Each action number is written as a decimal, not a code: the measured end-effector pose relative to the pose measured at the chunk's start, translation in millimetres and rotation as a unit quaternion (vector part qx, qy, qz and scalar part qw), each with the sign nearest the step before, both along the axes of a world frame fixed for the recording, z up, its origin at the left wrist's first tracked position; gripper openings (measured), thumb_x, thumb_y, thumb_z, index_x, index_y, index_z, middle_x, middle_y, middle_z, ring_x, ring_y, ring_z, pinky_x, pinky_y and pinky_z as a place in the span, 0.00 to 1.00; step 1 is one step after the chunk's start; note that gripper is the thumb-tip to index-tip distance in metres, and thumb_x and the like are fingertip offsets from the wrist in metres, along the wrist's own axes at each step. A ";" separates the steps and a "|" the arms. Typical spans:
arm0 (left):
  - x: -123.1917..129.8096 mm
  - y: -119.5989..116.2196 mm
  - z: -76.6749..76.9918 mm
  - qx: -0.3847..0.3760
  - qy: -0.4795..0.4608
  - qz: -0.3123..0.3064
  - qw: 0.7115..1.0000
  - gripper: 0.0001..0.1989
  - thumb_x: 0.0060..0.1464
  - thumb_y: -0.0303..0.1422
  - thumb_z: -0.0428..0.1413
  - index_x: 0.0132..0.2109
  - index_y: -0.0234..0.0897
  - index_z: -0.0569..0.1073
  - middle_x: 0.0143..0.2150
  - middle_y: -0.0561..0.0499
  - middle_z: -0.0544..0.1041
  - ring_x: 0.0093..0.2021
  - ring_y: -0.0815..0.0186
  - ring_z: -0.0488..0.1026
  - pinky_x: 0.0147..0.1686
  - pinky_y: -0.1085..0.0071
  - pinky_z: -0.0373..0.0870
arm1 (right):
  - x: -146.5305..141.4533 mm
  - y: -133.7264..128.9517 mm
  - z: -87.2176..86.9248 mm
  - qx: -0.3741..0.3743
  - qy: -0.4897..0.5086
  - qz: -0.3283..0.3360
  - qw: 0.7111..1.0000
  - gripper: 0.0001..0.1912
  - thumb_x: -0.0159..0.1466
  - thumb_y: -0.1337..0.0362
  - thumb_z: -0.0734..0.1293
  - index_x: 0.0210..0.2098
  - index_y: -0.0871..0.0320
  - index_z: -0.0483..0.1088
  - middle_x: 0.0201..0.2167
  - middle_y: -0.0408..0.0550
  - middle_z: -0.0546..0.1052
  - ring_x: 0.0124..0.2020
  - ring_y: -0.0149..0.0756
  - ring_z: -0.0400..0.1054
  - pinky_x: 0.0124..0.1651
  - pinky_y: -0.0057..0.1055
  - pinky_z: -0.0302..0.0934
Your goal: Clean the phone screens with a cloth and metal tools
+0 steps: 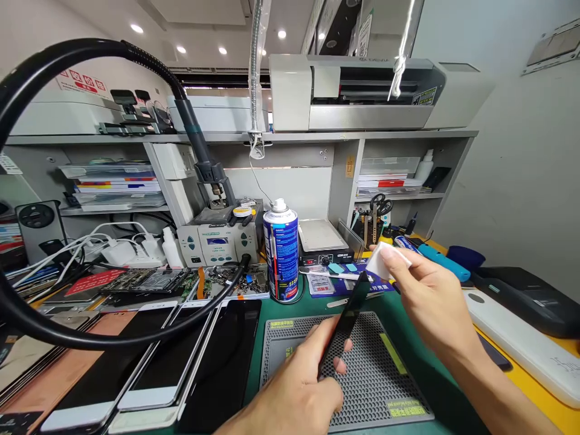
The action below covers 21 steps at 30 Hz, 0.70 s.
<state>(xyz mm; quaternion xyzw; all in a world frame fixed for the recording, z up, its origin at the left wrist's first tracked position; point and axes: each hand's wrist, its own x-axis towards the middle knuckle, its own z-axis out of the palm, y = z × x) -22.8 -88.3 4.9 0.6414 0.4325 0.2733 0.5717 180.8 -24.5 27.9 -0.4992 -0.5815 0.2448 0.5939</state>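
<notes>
Black slab (350, 317), phone-like, tilted, clamped between the left hand's (303, 386) fingers, over the grey mat (376, 386). White pad (379, 261) pinched in the right hand's (428, 287) fingertips, near the slab's far end. Risk: edge-only grip, so a push on that end could twist it loose. Spray can (283, 254) beyond left fingers: knockable by a wide swing.
</notes>
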 end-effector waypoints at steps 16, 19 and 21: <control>3.2 4.0 -7.7 0.127 -0.023 0.015 0.992 0.32 0.57 0.27 0.49 0.68 0.42 0.55 0.65 0.46 0.62 0.63 0.56 0.58 0.64 0.60 0.52 | -43.1 -39.4 -16.5 0.055 -0.112 0.340 0.932 0.07 0.62 0.66 0.69 0.37 0.55 0.81 0.28 0.48 0.83 0.23 0.34 0.73 0.27 0.27 0.69; 3.2 2.6 -7.5 0.107 -0.005 0.033 0.994 0.32 0.58 0.26 0.47 0.69 0.41 0.53 0.66 0.45 0.60 0.66 0.55 0.54 0.66 0.57 0.47 | -44.2 -36.5 -19.0 0.136 -0.141 0.318 0.928 0.10 0.62 0.71 0.68 0.40 0.55 0.80 0.29 0.46 0.83 0.27 0.35 0.76 0.32 0.25 0.70; 3.9 1.6 -6.0 0.088 0.007 0.046 0.995 0.33 0.55 0.23 0.46 0.68 0.40 0.55 0.66 0.44 0.60 0.67 0.56 0.52 0.67 0.57 0.44 | -41.9 -33.5 -19.2 0.164 -0.130 0.310 0.928 0.12 0.62 0.73 0.68 0.41 0.54 0.80 0.31 0.45 0.84 0.28 0.33 0.77 0.32 0.23 0.70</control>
